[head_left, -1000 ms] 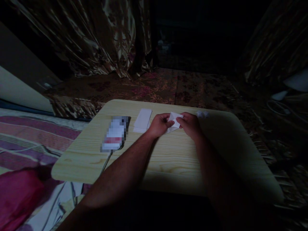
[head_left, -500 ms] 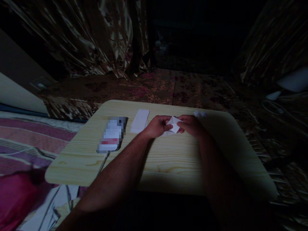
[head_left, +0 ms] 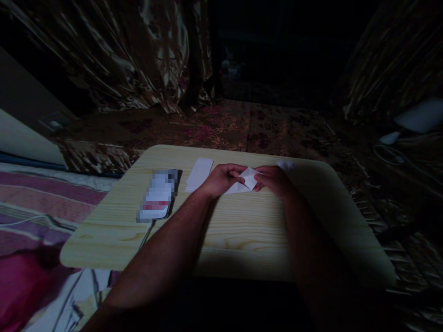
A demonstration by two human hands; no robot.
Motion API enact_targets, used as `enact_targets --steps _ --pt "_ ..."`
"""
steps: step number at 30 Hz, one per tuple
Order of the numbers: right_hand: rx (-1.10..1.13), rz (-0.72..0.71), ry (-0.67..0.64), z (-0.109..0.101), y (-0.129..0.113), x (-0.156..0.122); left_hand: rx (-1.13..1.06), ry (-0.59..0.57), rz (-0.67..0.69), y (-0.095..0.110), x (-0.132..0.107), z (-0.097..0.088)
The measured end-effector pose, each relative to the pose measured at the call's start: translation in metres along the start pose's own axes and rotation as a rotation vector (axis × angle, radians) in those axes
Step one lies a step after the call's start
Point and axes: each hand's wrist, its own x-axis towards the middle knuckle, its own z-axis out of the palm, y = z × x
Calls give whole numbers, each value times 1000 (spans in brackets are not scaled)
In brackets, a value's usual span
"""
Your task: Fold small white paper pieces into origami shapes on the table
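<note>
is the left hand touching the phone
No, the left hand holds the folded white paper with the right hand, while the phone lies apart on the table.

- Glossy gold draped fabric curtain (head_left: 166,60), eleven o'clock
- Pale rectangular pixelated device (head_left: 157,193), eight o'clock, near centre
- Pink-and-purple striped cloth bedding (head_left: 58,193), nine o'clock
- Deep-pink soft bundle (head_left: 27,281), eight o'clock, farther out

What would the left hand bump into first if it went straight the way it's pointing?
Beyond the folded white paper both hands hold, the left hand would probably meet the bare right hand first, since it points across that way. The picture is dim, so depth is unclear.
</note>
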Motion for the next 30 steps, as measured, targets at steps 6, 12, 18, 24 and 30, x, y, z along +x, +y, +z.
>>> enact_targets --steps 6,12,18,24,30 --pt "95 -22 -13 0 0 -1 -50 -37 20 -1 0 -3" --pt "154 -29 -1 0 -3 -2 -142 -66 46 -4 -1 -6" --pt "161 -8 4 0 0 0 -107 -54 0 -5 0 -9" --pt "96 2 5 0 -3 -1 -130 -28 -64 -1 -1 -7" --pt "21 2 24 2 -12 -3 -91 2 -8 2 -2 -1"
